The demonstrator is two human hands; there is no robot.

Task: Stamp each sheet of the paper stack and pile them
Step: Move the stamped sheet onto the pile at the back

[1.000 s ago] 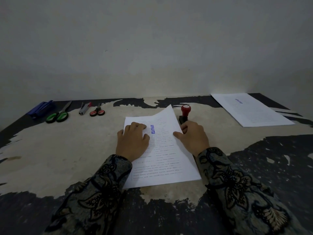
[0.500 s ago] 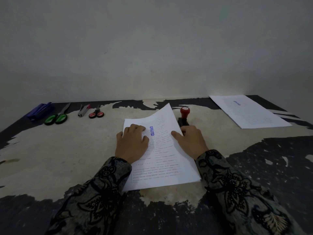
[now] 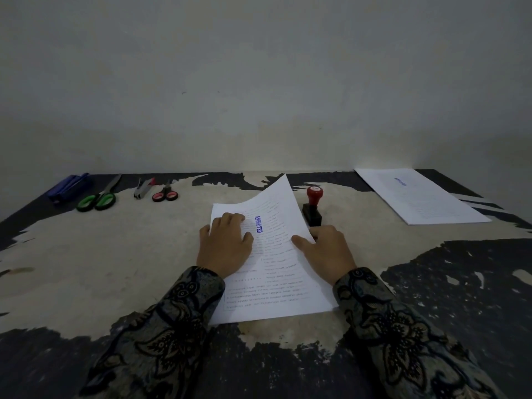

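The stamped top sheet (image 3: 276, 226) lies between the hands on the paper stack (image 3: 270, 300), long axis running away from the person, and its right edge curls up at the right hand (image 3: 324, 250), which pinches it between thumb and fingers. The finished pile (image 3: 417, 197) sits well apart, far right (nearer the right hand). The left hand (image 3: 226, 244) rests flat on the stack, fingers relaxed.
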